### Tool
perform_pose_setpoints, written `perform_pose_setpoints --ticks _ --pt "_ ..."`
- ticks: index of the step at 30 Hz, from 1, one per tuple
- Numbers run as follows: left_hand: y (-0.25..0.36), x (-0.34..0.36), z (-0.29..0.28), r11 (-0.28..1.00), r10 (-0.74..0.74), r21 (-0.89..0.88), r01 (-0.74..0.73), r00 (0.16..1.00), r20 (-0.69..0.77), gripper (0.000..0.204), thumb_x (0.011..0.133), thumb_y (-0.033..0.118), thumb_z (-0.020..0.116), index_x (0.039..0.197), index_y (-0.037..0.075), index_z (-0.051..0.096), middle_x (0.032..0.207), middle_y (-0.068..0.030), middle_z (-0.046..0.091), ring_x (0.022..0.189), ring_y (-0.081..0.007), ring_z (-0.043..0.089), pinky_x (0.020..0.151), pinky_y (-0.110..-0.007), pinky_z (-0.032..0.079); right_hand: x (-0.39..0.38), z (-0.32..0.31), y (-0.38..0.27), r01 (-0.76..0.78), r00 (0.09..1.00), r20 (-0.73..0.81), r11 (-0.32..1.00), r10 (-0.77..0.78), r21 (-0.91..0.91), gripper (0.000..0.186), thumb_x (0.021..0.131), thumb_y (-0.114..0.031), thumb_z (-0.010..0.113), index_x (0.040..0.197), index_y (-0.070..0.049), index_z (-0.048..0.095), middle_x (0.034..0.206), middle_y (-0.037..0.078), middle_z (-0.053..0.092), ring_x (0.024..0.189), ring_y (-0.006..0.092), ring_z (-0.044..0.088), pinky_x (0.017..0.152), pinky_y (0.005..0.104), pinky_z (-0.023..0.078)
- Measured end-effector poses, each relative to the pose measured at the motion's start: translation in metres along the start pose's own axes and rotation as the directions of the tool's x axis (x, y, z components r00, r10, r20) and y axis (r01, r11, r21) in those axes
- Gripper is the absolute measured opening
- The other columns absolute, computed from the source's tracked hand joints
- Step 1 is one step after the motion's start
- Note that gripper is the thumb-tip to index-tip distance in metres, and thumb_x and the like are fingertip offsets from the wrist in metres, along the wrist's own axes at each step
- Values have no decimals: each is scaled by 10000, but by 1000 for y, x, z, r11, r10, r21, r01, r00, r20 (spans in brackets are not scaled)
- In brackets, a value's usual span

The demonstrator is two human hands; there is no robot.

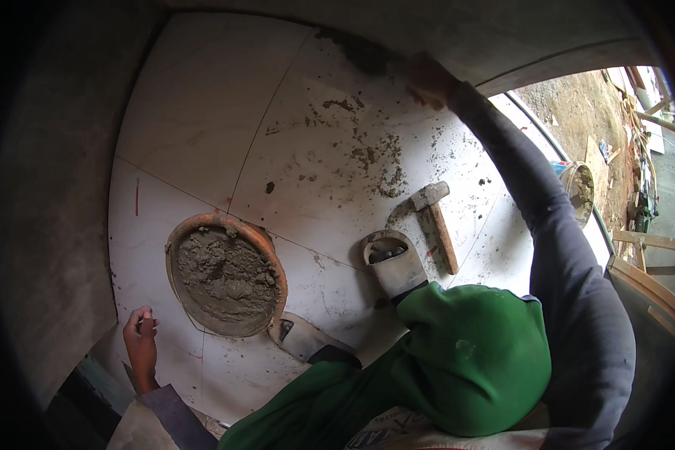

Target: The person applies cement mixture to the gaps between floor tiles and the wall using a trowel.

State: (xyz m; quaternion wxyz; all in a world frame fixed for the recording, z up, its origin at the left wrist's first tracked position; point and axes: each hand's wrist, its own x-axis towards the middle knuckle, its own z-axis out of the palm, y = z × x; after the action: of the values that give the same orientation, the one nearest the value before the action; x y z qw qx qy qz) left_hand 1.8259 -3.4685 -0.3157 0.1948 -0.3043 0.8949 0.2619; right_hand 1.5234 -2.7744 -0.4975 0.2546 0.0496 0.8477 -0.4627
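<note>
My left hand (pixel 141 341) is raised at the lower left, fingers curled; anything inside is too small to make out. It is left of an orange pan (pixel 273 257) of grey wet mortar (pixel 221 274). My right hand (pixel 431 79) reaches to the far wall's base at a dark mortar patch (pixel 356 52); its fingers are dim and blurred. Below that arm, a hammer (pixel 435 199) with a wooden handle lies on white floor tiles (pixel 176 105) spattered with mortar. My sandalled feet (pixel 394 266) and green-clad legs (pixel 465 360) are at the bottom.
Concrete walls border the tiles at left (pixel 52 225) and top (pixel 390 26). At right is an open edge with a bucket (pixel 581 191) beside it. Outside are dirt ground (pixel 592 112), boards and timber (pixel 645 292).
</note>
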Motion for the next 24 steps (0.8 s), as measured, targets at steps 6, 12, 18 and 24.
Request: perform_pose_setpoints --ticks 6,12,18,24 --pt "-7 5 -2 1000 4 -13 -4 1000 -13 412 1089 355 631 1289 7 721 1116 -54 718 978 -149 695 840 -342 529 -11 -5 5 -31 999 27 997 29 77 428 1087 -421 669 1026 -6 755 556 57 601 396 148 568 368 309 444" --pt "-2 7 3 999 21 -34 -21 1000 -14 414 1087 356 632 1289 6 722 1111 -51 719 975 -148 692 836 -329 522 -24 -6 6 2 999 -48 999 0 39 379 1101 -367 660 1035 -6 753 555 52 598 387 133 552 364 299 440" --pt "1 7 3 1000 13 -22 -13 1000 8 434 1084 367 631 1301 1 718 1114 -57 719 981 -151 691 845 -337 529 -32 14 19 -40 999 -3 998 40 -42 363 1110 -356 647 1038 -16 756 559 33 593 394 114 540 357 287 429" --pt "13 10 6 999 42 -25 -41 999 6 425 1086 351 631 1313 2 717 1108 -55 719 979 -141 687 845 -332 530 31 6 57 362 845 19 546 -535 -755 209 1056 -230 627 1060 -55 741 747 95 708 580 239 685 503 398 555"
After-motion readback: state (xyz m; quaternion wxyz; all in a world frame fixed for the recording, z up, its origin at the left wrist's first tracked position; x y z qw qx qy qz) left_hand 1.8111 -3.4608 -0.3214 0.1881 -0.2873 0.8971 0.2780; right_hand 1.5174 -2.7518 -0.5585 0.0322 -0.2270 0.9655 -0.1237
